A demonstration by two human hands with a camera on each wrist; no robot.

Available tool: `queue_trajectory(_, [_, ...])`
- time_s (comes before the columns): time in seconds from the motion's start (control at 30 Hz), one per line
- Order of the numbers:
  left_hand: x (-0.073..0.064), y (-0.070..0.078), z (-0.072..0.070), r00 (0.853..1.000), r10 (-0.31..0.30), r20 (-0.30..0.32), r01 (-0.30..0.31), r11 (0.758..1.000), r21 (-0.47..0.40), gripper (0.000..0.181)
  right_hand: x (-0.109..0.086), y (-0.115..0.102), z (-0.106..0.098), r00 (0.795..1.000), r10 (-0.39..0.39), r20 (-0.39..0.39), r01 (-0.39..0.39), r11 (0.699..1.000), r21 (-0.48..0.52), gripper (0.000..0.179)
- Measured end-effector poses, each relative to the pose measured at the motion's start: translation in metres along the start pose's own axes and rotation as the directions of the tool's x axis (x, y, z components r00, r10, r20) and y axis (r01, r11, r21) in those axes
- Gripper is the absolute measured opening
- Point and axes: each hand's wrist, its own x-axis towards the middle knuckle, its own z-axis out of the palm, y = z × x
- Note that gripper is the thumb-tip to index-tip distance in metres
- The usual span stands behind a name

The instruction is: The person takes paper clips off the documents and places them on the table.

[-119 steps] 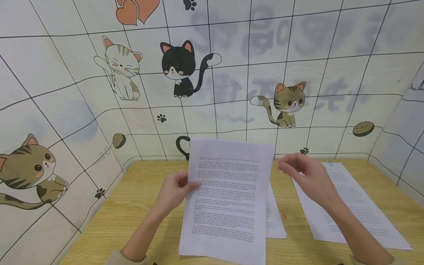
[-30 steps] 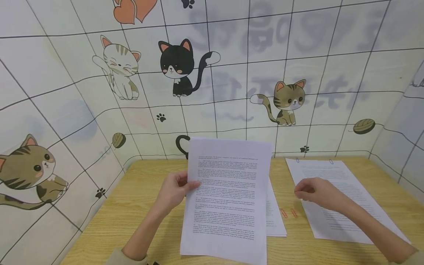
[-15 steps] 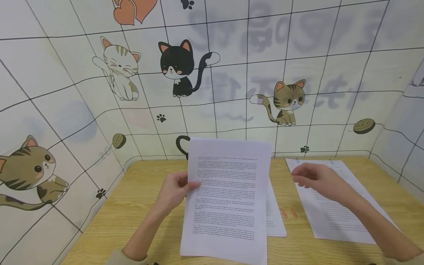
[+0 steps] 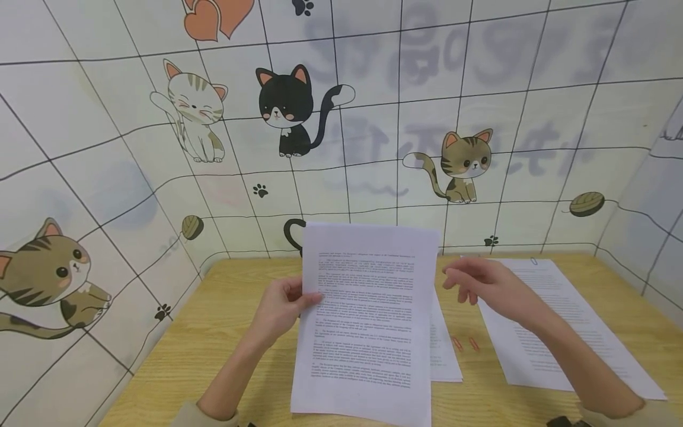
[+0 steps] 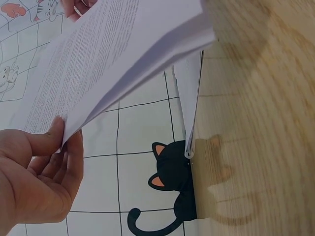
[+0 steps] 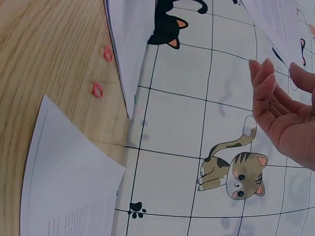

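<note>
My left hand (image 4: 280, 308) pinches a stack of printed sheets (image 4: 368, 320) by its left edge, thumb on the front and fingers behind. The sheets stand upright, and loose lower edges fan apart in the left wrist view. Just beyond the stack's right edge is my right hand (image 4: 482, 287), its fingers loosely bent. In the right wrist view nothing shows between its thumb and fingers. Two red paper clips (image 4: 457, 344) lie on the table below it, between the papers.
Partly hidden behind the held sheets lies another paper stack (image 4: 445, 350). A further stack (image 4: 560, 332) lies on the right, with a blue paper clip (image 4: 533, 261) on its top edge. The wooden table (image 4: 176, 350) meets a cat-patterned wall (image 4: 368, 178).
A red paper clip that was in my right hand now lies beside the other one on the table. The hand has since moved left towards the held sheets. My left hand stays put.
</note>
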Motion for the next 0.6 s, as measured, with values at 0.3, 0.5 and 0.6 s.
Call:
queue_trajectory(0.3, [0.000,0.000,-0.001,1.000,-0.016,0.007,0.016,0.999,-0.030,0.019,0.005,-0.007,0.018,0.993,0.003,0.119,-0.011,0.998,0.061,0.030])
queue_trajectory(0.5, [0.000,-0.001,-0.002,0.999,-0.038,0.010,0.038,0.998,-0.044,0.019,0.007,-0.007,0.028,0.970,-0.044,0.238,0.014,0.992,0.124,0.035])
queue_trajectory(0.6, [0.000,-0.001,-0.003,0.999,-0.051,0.006,0.051,0.997,-0.052,0.020,0.007,-0.006,0.031,0.962,-0.064,0.264,0.029,0.990,0.136,0.033])
